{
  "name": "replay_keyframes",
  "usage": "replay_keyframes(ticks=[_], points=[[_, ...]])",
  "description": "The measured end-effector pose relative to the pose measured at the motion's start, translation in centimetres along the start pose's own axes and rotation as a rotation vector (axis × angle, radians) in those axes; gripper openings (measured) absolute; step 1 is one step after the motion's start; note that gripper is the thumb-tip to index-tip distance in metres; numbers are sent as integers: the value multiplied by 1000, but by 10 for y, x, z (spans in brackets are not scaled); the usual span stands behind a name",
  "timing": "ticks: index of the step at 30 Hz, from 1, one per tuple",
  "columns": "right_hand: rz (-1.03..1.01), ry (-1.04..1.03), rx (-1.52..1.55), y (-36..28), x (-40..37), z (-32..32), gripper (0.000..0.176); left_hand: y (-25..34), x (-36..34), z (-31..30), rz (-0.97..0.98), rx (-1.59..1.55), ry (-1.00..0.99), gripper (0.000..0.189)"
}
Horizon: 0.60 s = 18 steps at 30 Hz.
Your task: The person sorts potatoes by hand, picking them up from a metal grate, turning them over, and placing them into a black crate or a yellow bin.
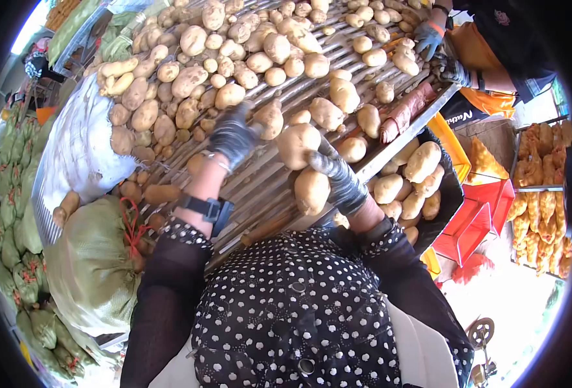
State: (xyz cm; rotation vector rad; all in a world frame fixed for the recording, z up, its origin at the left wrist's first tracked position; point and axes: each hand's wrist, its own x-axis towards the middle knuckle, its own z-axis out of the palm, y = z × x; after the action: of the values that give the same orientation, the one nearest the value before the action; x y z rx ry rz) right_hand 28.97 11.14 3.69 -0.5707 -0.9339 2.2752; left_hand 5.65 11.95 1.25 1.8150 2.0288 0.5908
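My right hand [341, 176], in a dark grey glove, grips two potatoes over the slatted rack. The upper potato [299, 146] is large and round; the lower potato [312, 192] sits just beneath it, with a gloved fingertip between the two. My left hand [232, 137], also gloved, is smeared by motion above the slats [255, 169], and its fingers are not clear. A potato [268, 120] lies just to the right of it. Beyond that hand, many loose potatoes [188, 83] of mixed sizes cover the rack's left and far side.
At right, a black-lined crate holds potatoes [423, 161], beside a red crate [467, 223]. Another person's gloved hands [430, 37] are at the far right of the rack. A green sack [92, 258] stands at left; bagged potatoes [540, 220] fill a shelf at right.
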Motion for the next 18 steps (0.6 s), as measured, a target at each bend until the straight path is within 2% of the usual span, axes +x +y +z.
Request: replay_keyframes(ticks=[1, 2, 4, 5, 6, 8, 10, 12, 13, 14, 16, 18], points=[[-95, 3, -41, 1, 0, 1, 67, 4, 6, 10, 3, 73, -29, 52], [-83, -34, -10, -1, -2, -1, 66, 12, 9, 15, 10, 71, -25, 52], [-28, -10, 133, -2, -8, -4, 64, 23, 10, 23, -93, 272, -104, 63], [-35, -2, 126, -1, -13, -5, 64, 21, 12, 35, -80, 311, -85, 70], [9, 75, 250, 0, -17, -6, 64, 18, 14, 42, -61, 302, -84, 70], [33, 167, 410, 7, -20, -19, 63, 11, 17, 49, 163, 254, 8, 67], [7, 227, 501, 10, -22, -26, 55, 18, 15, 40, 119, 217, -36, 70], [28, 220, 543, 12, -23, -33, 55, 19, 4, 30, -172, -300, -212, 73], [60, 218, 581, 11, -25, -36, 55, 19, -5, 27, -210, -508, -228, 70], [38, 216, 653, 8, -26, -28, 54, 24, -13, 22, -220, -495, -229, 70], [-23, 115, 558, 10, -27, -29, 61, 40, -30, 12, 48, -323, -101, 72], [-35, 85, 557, 8, -27, -23, 62, 72, -42, -10, 100, -337, -106, 73]])
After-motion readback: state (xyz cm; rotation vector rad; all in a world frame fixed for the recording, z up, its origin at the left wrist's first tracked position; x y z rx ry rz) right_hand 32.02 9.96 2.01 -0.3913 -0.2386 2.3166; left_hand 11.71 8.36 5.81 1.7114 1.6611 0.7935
